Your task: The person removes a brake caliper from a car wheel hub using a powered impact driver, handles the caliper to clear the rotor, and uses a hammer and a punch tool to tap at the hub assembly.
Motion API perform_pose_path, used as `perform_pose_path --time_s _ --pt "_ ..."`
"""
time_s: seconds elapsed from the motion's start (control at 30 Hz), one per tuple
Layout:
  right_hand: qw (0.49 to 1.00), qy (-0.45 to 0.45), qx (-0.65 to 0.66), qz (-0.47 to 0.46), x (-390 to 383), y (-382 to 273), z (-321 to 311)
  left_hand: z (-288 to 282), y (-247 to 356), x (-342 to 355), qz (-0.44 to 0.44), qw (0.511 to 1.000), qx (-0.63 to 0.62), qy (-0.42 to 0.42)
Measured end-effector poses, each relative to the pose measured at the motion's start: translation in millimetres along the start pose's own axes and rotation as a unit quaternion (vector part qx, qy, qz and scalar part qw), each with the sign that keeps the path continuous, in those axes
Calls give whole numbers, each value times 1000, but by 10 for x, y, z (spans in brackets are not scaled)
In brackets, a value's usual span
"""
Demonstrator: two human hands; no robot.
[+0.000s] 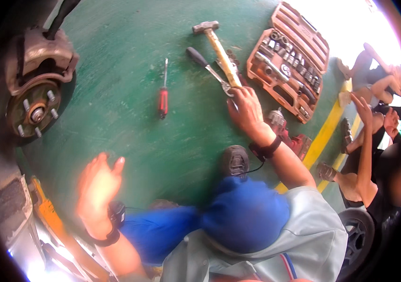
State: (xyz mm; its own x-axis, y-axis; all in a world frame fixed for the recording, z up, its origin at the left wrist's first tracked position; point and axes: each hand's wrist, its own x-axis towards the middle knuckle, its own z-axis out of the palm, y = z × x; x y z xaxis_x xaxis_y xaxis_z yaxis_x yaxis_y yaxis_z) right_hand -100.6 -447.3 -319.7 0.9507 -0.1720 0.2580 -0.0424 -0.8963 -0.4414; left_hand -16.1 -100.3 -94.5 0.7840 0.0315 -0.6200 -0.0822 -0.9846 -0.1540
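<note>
My right hand (246,110) is closed on the lower end of a hammer (220,52) with a pale yellow handle, lying on the green floor. Its fingers lie beside a ratchet wrench (197,58) with a dark handle; more small metal pieces, hard to make out, lie under the hammer. A red screwdriver (163,102) lies apart, left of them. My left hand (101,183) is open above the floor at lower left, blurred, holding nothing. A red power tool (295,143) sits right of my right wrist, partly hidden by it.
An open socket case (261,70) lies at upper right. A brake caliper (40,58) and studded hub (36,113) stand at left, above an orange bar (50,211). People (374,82) sit at the right, near yellow floor stripes (320,136) and a wheel (354,239).
</note>
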Motion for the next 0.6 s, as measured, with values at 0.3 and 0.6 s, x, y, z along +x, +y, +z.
perform_pose_path --time_s 0.3,0.6 --pt "952 -290 -18 -101 409 -1179 724 159 -126 -36 48 996 -17 69" --pt "961 -268 -52 -44 440 -1177 1185 252 -270 -110 87 986 -35 138"
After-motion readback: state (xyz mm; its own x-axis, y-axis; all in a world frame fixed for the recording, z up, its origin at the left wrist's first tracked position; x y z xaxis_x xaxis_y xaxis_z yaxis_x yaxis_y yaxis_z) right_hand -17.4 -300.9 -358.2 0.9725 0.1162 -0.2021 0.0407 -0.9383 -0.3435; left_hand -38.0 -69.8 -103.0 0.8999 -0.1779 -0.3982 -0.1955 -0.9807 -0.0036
